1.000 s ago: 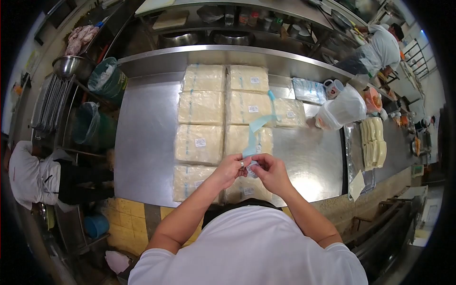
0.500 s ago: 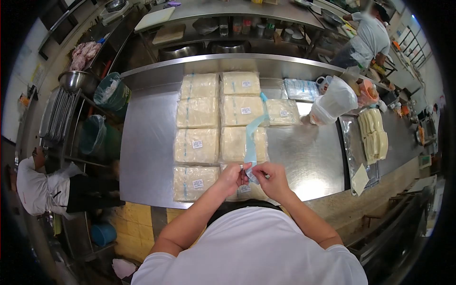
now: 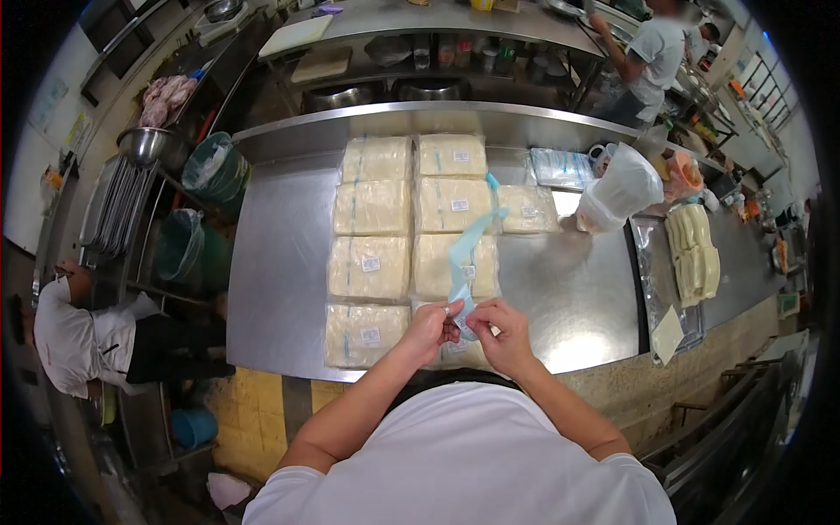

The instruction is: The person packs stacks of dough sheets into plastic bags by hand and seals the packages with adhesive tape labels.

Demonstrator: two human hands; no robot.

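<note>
A long pale-blue label strip runs from my hands up across the packages. My left hand is closed around its near end, where a white label shows. Close beside it, my right hand pinches at the same end; whether its fingertips grip the label or the backing is hidden. Beneath and beyond lie several clear-wrapped packages of pale, flat food in two columns, many bearing a white label. One more labelled package sits to the right.
The packages rest on a steel table with a raised back edge. To the right are a white plastic-bagged container, a stack of clear bags and a tray with pale blocks. Co-workers stand at left and back right.
My view has shifted slightly, so the table appears a little further right. Both hands stay at the strip's near end. The co-worker at back right has changed posture, and another person shows behind.
</note>
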